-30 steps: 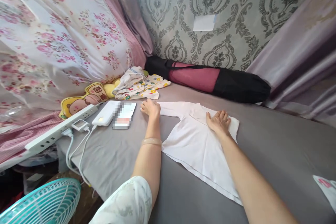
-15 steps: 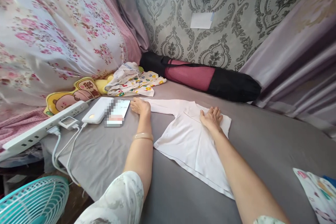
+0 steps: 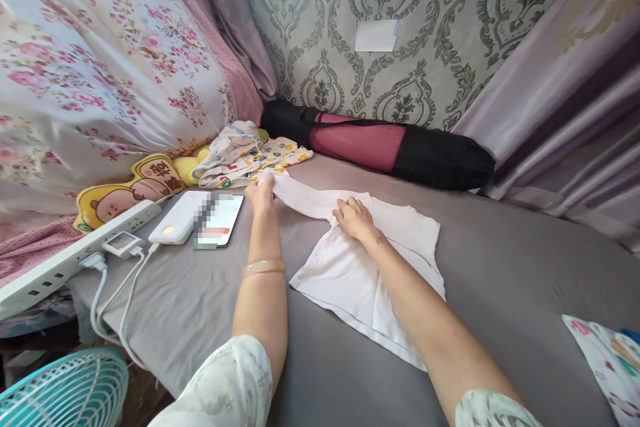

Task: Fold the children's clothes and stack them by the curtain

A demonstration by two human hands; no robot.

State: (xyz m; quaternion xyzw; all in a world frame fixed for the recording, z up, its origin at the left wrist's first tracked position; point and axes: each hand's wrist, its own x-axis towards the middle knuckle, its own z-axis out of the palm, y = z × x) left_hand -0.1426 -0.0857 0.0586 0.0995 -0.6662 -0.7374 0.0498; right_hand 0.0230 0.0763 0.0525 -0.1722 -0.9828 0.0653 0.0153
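Observation:
A small white long-sleeved shirt [image 3: 360, 280] lies spread on the grey bedsheet [image 3: 500, 293], its left sleeve stretched out toward the phone. My left hand [image 3: 261, 192] is closed on the cuff end of that sleeve, which is lifted a little off the sheet. Over the shirt's shoulder, where the sleeve joins the body, rests my right hand [image 3: 354, 217], palm down with its fingers stretched out. The other sleeve is not visible; the shirt's right part looks folded over. My right forearm covers some of the lower body and hem.
Left of my left hand are a phone [image 3: 219, 220], a white power bank [image 3: 180, 217] and a power strip [image 3: 80, 257] with cables. Crumpled patterned clothes [image 3: 255, 157] and a rolled mat bag [image 3: 370, 143] lie behind. A fan [image 3: 65, 387] stands lower left; printed cloth [image 3: 605, 360] lies right.
My right hand has moved left across the shirt, from its right chest to the sleeve's shoulder. My left hand has raised the cuff slightly. The view has shifted a little.

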